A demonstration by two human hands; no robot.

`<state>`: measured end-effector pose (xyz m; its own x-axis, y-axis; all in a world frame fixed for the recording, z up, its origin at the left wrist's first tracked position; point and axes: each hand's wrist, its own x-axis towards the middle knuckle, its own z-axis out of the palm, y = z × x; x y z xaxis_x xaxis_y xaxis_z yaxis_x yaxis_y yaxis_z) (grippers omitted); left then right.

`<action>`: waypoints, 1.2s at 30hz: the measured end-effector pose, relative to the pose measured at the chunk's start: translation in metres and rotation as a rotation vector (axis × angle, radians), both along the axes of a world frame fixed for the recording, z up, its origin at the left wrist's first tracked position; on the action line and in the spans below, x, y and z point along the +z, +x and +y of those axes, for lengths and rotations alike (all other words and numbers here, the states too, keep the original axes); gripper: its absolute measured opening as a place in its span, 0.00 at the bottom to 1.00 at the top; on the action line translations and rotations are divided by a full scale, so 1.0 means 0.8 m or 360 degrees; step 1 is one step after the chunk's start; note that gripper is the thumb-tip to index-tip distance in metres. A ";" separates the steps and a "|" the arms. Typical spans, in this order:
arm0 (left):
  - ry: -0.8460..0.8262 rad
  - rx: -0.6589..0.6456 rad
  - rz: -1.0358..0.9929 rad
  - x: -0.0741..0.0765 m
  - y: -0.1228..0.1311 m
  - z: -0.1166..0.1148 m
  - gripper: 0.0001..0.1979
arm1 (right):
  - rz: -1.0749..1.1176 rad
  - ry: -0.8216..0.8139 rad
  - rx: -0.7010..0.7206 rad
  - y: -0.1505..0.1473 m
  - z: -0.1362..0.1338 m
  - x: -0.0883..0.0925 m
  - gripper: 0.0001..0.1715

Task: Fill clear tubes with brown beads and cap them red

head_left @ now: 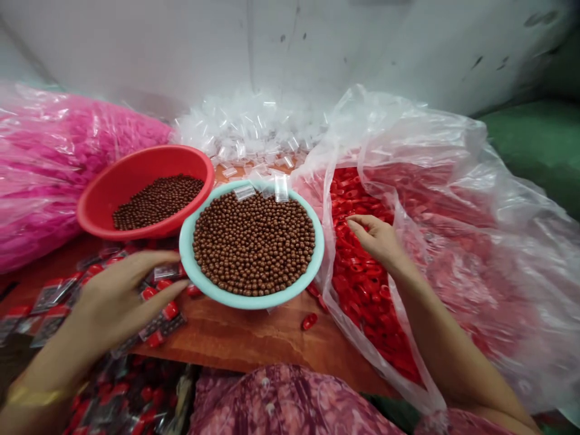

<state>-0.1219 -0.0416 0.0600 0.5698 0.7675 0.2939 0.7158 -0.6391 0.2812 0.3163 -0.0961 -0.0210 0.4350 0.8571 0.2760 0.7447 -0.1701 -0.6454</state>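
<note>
My left hand (118,294) hovers over a heap of small filled packets with red caps (159,314) at the table's left front, fingers stretched and slightly curled, holding nothing I can make out. My right hand (375,237) reaches into a large clear plastic bag (453,199) full of red plastic pieces (357,272), fingers bent together over the pieces; whether it grips one is hidden. Between the hands stands a teal bowl (190,266) of brown round beads (254,241). Behind it leans a red bowl (131,175) with darker brown beads (158,200).
A bulky pink-filled plastic bag (49,163) lies at the far left. A heap of small clear empty bags (244,130) sits at the back by the white wall. One red piece (309,321) lies loose on the wooden tabletop (254,338). More packets lie below the table's edge.
</note>
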 end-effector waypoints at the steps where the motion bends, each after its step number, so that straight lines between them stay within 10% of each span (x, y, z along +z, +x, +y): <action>1: 0.0070 -0.0095 0.0003 0.005 0.037 0.021 0.16 | -0.0049 -0.0022 0.0014 0.003 -0.003 -0.001 0.18; 6: 0.0106 -0.0204 0.0087 0.006 0.213 0.150 0.27 | -0.0139 -0.0155 -0.0074 0.029 -0.020 -0.008 0.18; 10: -0.0027 -0.0113 0.0194 -0.023 0.272 0.215 0.30 | -0.0105 -0.0212 -0.0128 0.050 -0.035 -0.016 0.17; 19: 0.0138 -0.0257 0.0421 -0.055 0.232 0.185 0.22 | 0.0058 0.0174 0.0238 -0.006 0.023 0.034 0.18; 24: 0.0210 -0.0184 0.0587 -0.056 0.206 0.166 0.19 | -0.0546 -0.0247 0.0310 -0.084 0.113 0.073 0.25; 30: 0.0391 -0.0095 0.0353 -0.052 0.180 0.143 0.20 | -0.0745 -0.0618 0.0193 -0.125 0.175 0.061 0.31; 36: -0.0126 -0.0071 -0.0313 -0.038 0.195 0.117 0.18 | -0.0280 -0.0043 0.0416 -0.140 0.145 0.047 0.17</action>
